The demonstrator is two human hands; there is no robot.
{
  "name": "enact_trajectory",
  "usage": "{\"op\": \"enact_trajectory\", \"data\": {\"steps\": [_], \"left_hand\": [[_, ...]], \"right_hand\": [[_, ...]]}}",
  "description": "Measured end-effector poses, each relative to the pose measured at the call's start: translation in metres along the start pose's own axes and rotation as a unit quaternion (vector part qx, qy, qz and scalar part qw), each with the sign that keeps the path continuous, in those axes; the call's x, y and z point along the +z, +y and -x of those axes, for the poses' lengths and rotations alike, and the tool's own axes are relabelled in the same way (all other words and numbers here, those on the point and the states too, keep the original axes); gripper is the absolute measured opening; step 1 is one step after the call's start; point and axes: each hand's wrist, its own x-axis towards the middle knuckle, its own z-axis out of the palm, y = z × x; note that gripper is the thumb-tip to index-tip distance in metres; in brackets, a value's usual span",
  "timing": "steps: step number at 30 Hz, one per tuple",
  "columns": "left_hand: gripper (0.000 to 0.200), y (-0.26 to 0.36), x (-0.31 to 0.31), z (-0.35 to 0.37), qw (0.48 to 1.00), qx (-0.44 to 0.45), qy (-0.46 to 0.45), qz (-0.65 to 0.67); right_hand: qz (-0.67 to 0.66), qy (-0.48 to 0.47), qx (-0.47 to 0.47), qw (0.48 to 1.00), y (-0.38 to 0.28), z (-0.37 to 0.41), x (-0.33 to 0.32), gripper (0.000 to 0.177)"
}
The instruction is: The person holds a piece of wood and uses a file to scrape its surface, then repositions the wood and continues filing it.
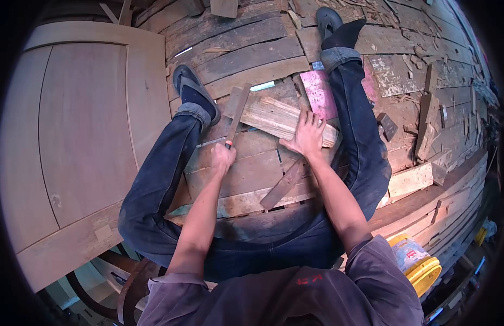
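My left hand (223, 157) is closed around the dark handle, with an orange end, of a long flat-bladed tool (239, 114). Its blade points away from me and crosses the left end of a rough wooden board (271, 115); whether it has teeth is too small to tell. My right hand (308, 135) lies spread on the right part of that board, thumb apart from the fingers. The board lies slanted on wooden pieces between my legs. Close to my right wrist, a narrow wood strip (283, 186) lies on the floor planks.
A large panelled wooden door (83, 119) lies to the left. Pink sheet (319, 93) sits beside my right leg. Wood offcuts (409, 180) and splinters cover the right side. A bucket with a yellow rim (424, 276) stands at lower right. My legs frame the work area.
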Motion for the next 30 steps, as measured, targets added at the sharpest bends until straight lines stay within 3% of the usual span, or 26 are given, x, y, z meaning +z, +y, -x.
{"op": "enact_trajectory", "data": {"steps": [2, 4, 8, 11, 13, 16, 20, 24, 26, 30], "left_hand": [[0.043, 0.016, -0.003, -0.017, 0.996, 0.078, 0.039, 0.030], [0.043, 0.074, -0.032, -0.015, 0.997, 0.060, 0.041, 0.020], [0.041, 0.060, -0.022, -0.015, 0.996, 0.091, -0.009, 0.002], [0.040, 0.005, 0.020, 0.003, 1.000, 0.015, 0.024, 0.010], [0.040, 0.011, 0.012, 0.023, 0.999, -0.012, 0.034, 0.011], [0.042, 0.011, -0.018, 0.015, 0.996, 0.075, 0.028, 0.043], [0.044, 0.080, -0.040, -0.028, 0.998, 0.047, 0.033, -0.024], [0.047, 0.044, -0.011, -0.030, 0.993, 0.111, 0.047, 0.002], [0.045, -0.012, 0.019, -0.015, 0.993, 0.103, 0.044, 0.042], [0.041, -0.004, -0.003, 0.006, 1.000, 0.015, 0.001, -0.010]], "right_hand": [[-0.004, -0.001, 0.003, 1.000, 0.000, -0.002, 0.002, 0.123], [-0.018, -0.016, 0.003, 1.000, 0.001, 0.000, -0.004, 0.123], [-0.014, 0.003, 0.002, 1.000, 0.001, 0.001, -0.002, 0.123], [-0.020, -0.020, 0.005, 1.000, 0.000, 0.000, -0.006, 0.123], [-0.019, -0.010, 0.008, 1.000, 0.000, 0.002, -0.004, 0.124], [-0.009, -0.011, 0.003, 1.000, 0.000, -0.004, -0.003, 0.124], [-0.015, -0.005, 0.003, 1.000, 0.000, 0.003, -0.001, 0.124], [-0.006, 0.002, -0.003, 1.000, 0.002, 0.000, -0.001, 0.124], [-0.008, 0.004, -0.006, 1.000, 0.004, 0.000, 0.003, 0.124], [-0.015, -0.022, -0.003, 1.000, 0.003, 0.000, -0.003, 0.127]]}}
